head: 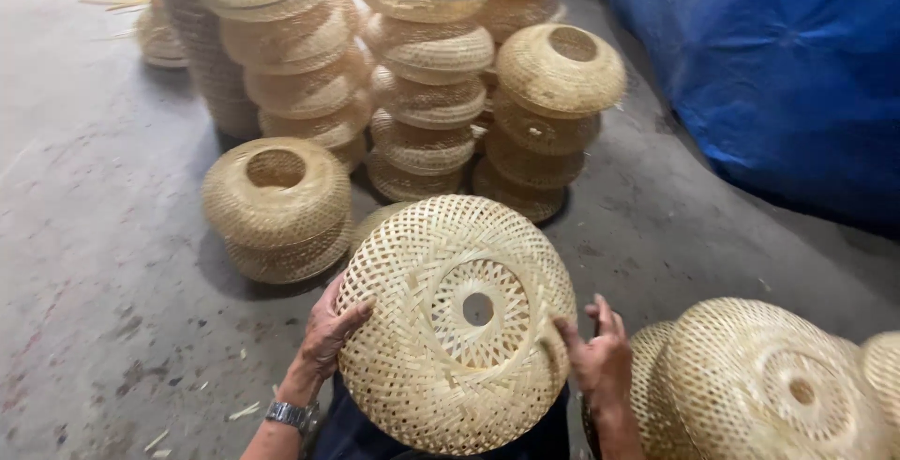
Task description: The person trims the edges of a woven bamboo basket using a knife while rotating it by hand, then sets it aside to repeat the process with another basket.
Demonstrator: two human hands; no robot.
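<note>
Basket (457,324) of woven bamboo, sitting between both hands over the lap, holed centre tilted up towards the eyes; left hand (328,333) cupping its left rim, right hand (598,357) pressing the right rim, steadying it. Beyond the hands, stacked baskets (422,75) standing on the floor (84,235); more baskets (759,380) just right of the right hand

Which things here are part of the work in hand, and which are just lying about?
In hand:
- round woven bamboo shade, gripped on both sides
- left hand on its left edge
- right hand on its right edge

Lying about:
- stacks of woven shades on the concrete floor
- short stack at left
- shades at lower right
- blue tarpaulin
- bamboo scraps
</note>
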